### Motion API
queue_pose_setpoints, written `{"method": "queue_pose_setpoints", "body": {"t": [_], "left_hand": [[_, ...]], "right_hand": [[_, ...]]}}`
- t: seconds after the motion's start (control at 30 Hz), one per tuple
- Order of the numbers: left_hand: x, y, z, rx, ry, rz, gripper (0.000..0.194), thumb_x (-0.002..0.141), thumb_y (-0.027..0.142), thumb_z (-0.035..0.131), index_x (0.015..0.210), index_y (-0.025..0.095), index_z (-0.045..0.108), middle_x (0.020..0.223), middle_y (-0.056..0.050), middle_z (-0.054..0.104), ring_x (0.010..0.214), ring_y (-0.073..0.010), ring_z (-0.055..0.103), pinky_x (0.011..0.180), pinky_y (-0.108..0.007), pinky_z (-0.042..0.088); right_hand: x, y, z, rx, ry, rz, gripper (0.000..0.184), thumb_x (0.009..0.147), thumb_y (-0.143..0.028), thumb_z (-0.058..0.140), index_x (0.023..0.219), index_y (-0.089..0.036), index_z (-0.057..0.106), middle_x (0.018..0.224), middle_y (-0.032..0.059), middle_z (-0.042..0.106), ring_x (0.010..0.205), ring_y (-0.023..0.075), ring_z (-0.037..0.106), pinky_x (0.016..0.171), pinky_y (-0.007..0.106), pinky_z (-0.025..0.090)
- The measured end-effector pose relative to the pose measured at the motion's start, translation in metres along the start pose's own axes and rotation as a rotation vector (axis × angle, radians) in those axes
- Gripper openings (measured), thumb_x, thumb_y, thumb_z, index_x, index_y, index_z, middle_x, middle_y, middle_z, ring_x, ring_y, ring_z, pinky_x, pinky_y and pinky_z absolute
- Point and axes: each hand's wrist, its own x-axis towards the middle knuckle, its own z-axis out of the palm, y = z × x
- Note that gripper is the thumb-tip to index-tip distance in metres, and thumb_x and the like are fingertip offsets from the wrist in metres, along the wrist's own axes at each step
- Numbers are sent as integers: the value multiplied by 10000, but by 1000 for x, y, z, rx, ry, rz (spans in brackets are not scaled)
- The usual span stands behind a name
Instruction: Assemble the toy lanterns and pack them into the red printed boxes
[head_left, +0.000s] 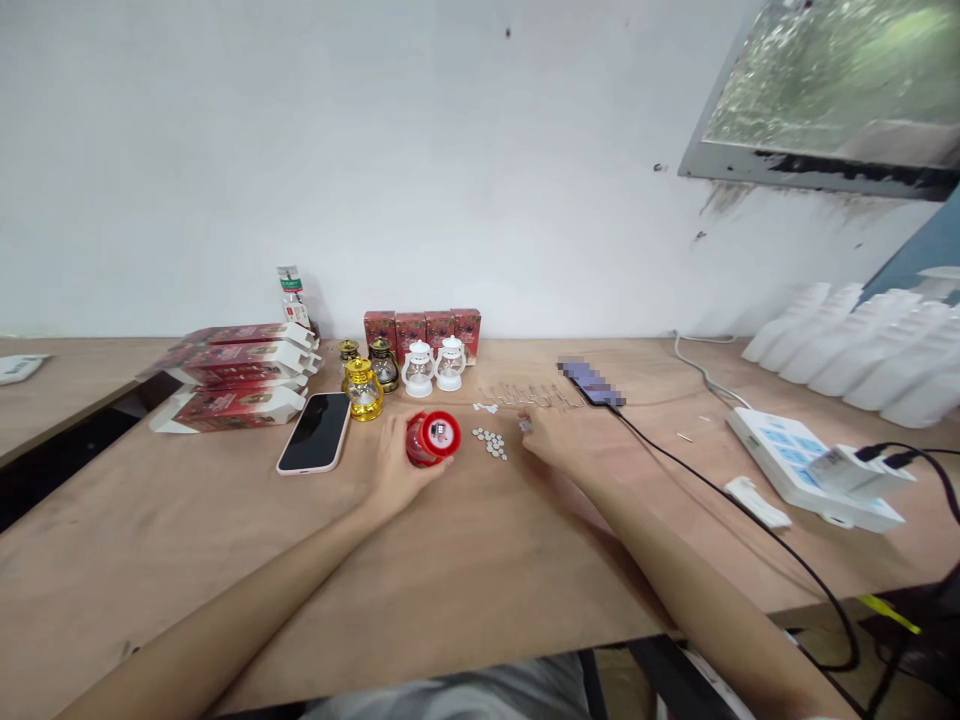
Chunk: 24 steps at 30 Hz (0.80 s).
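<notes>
My left hand (395, 468) is wrapped round a small red lantern (424, 448), tipped so that its round underside faces me. A whitish disc with a small dark fitting shows inside the red base rim. Fingers bent together, my right hand (546, 436) rests low over the table to the right; a small greyish piece shows at its fingertips, too small to name. Between the hands lies a loose group of small round silvery discs (491, 442), like button cells. Behind them are small white pieces (485, 407) and a row of thin wire pieces (534, 395).
White lanterns (418, 370), a gold lantern (364, 390) and dark bronze ones (384, 365) stand behind, before red boxes (466, 335). More cartons (240, 405) and a phone (315, 435) lie left. Right are a cabled phone (592, 382), power strip (806, 470) and white bottles (862, 350).
</notes>
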Motion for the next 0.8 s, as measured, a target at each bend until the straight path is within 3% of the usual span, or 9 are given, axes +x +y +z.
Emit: {"method": "queue_pose_setpoints", "body": {"t": [0.27,0.4,0.47,0.57,0.67,0.8], "left_hand": [[0,2,-1,-6,-3,3,537,599,285,747,1062,201,489,1042,-64,553,1006,-258,531,882,-421,431],[0,1,0,-13,-9,4,539,596,287,749,1062,197,491,1040,-65,553,1009,-262,533,873,-419,437],[0,1,0,-16,-13,9,538,601,284,746,1067,204,490,1045,-60,554,1010,-260,535,874,-418,438],[0,1,0,-6,-19,19,541,600,272,747,1072,211,490,1054,-55,556,1008,-256,535,876,-418,437],[0,-1,1,8,-35,9,564,588,266,758,1077,205,483,1060,-61,552,1012,-259,531,870,-419,440],[-2,-4,2,23,-44,-1,591,576,296,775,1072,200,469,1051,-63,544,1002,-264,532,842,-415,449]], "right_hand": [[5,3,11,154,46,-43,268,813,-115,450,959,-174,667,929,82,704,913,224,605,731,286,408],[8,0,22,276,72,-98,242,859,-186,480,1061,-177,613,926,55,698,849,178,627,724,262,446],[7,-4,27,453,140,-165,230,854,-214,514,1063,-174,602,883,48,695,799,169,632,705,266,472],[0,-15,27,740,342,-302,142,854,-276,539,899,-192,644,821,48,689,756,179,633,690,301,498],[-14,-28,19,842,511,-408,156,873,-295,527,850,-217,660,836,46,693,806,182,638,729,321,506],[-34,-45,3,877,607,-576,152,881,-232,529,957,-235,661,837,37,690,773,154,638,695,296,517]]}}
